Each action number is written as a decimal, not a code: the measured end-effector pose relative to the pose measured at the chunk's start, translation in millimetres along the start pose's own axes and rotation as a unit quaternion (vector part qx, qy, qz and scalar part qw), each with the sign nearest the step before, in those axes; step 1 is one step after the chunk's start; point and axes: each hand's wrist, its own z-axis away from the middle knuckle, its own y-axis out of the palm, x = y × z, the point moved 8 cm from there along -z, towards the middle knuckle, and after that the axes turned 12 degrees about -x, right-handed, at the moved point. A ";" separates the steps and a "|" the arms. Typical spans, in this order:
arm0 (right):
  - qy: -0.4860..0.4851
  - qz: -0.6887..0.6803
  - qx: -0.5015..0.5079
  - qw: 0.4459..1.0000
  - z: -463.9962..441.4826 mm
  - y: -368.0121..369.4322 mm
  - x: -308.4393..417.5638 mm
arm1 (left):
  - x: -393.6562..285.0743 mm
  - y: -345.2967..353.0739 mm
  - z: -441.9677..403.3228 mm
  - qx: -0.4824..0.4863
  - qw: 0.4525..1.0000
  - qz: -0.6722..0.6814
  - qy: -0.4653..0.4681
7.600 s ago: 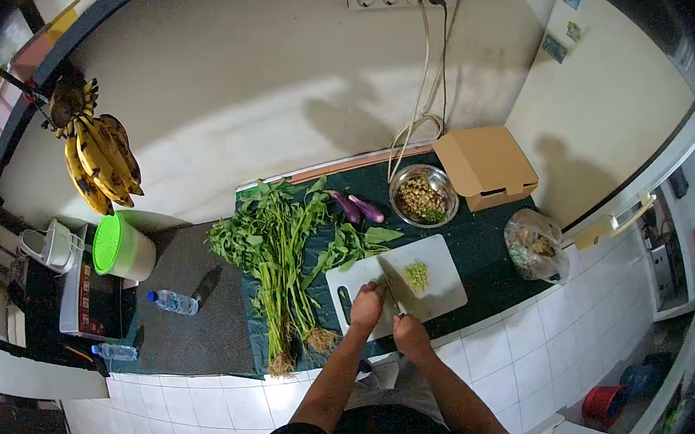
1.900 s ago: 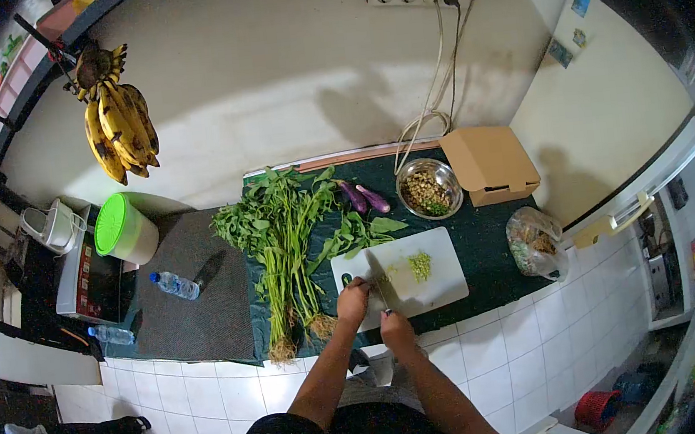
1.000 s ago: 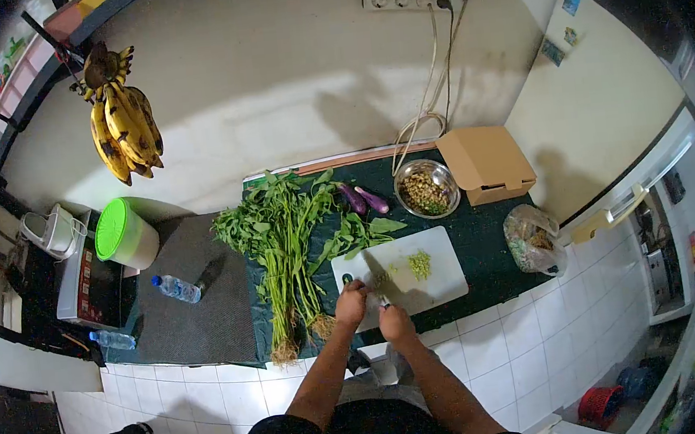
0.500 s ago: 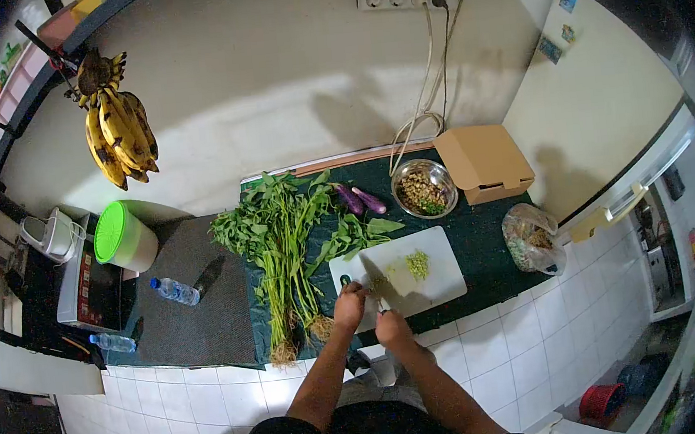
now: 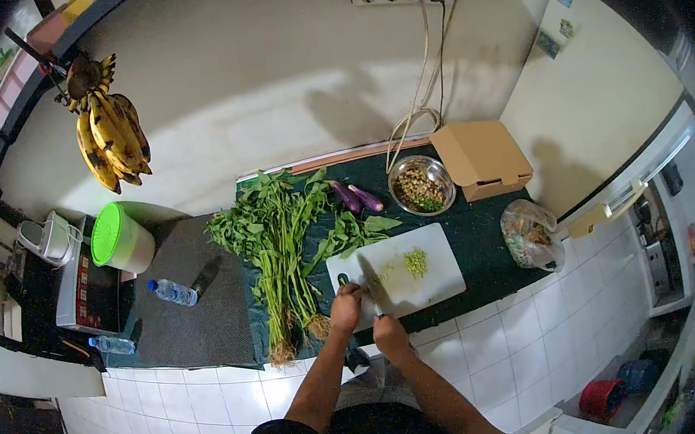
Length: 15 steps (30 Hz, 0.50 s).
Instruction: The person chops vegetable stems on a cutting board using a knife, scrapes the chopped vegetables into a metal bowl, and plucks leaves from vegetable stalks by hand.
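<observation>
My right hand (image 5: 391, 336) is wrapped round the handle of a knife (image 5: 372, 288), whose blade points away from me over the white cutting board (image 5: 441, 279). Just left of the blade, my left hand (image 5: 345, 309) is closed at the board's left edge; whatever its fingers hold is hidden. Small chopped green pieces (image 5: 415, 263) lie in a loose heap at mid-board, with a few scattered bits nearer the knife. Left of the board lies a big bunch of leafy greens (image 5: 279, 240) with roots toward me. Loose leaves (image 5: 358, 234) lie behind the board.
Behind the board are two eggplants (image 5: 358, 197), a metal bowl (image 5: 422, 185) of chopped food and a cardboard box (image 5: 482, 160). A plastic bag (image 5: 531, 235) sits at the right edge. Leftward stand a water bottle (image 5: 173, 291) and a green-lidded tub (image 5: 121, 239). Bananas (image 5: 112, 139) hang above.
The knife blade now shows at fuller length, pointing away across the board. My right hand has shifted slightly; my left hand stays near the board's left edge. The view has moved a little.
</observation>
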 end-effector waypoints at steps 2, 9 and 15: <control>0.131 -0.046 0.045 0.989 -21.6 -14.4 -1.2 | 0.6 -2.0 0.1 0.009 1.000 0.014 -0.011; 0.251 -0.079 0.094 0.960 -25.4 -25.7 -3.7 | -12.0 -14.0 -2.3 -0.015 1.000 -0.001 -0.006; 0.250 -0.086 0.097 0.959 -27.4 -20.3 -0.2 | -3.8 -10.7 0.6 -0.011 0.999 -0.004 -0.036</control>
